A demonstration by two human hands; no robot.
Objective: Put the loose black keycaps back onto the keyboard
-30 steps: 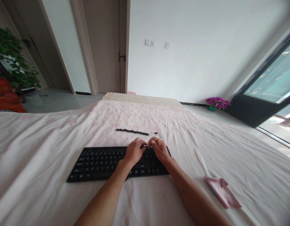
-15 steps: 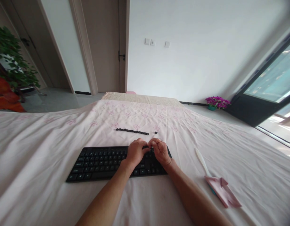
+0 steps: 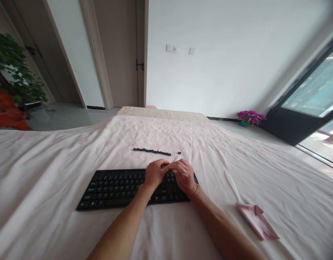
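Observation:
A black keyboard (image 3: 114,186) lies on the pink flowered cloth, its right part partly covered by my hands. Over its upper right keys, my left hand (image 3: 156,172) is closed in a pinch; whatever sits between its fingertips is too small to make out. My right hand (image 3: 184,177) meets it there, fingers curled and touching the left fingertips. From the right fingers juts a thin pale stick (image 3: 184,174). Just beyond the keyboard, small black keycaps (image 3: 152,151) form a row. One single keycap (image 3: 179,153) lies apart to the right of that row.
A white-handled brush (image 3: 232,185) rests on the cloth (image 3: 209,224) at the right, beside a folded pink cloth (image 3: 259,220). Past the bed's far edge stand a pot of purple flowers (image 3: 250,117) and, at the left, a green plant (image 3: 16,68) with an orange-red wooden chair (image 3: 8,112).
My right hand has turned and its fingers have reached left over the left fingertips. The pale stick now points down to the right. My left hand has barely moved.

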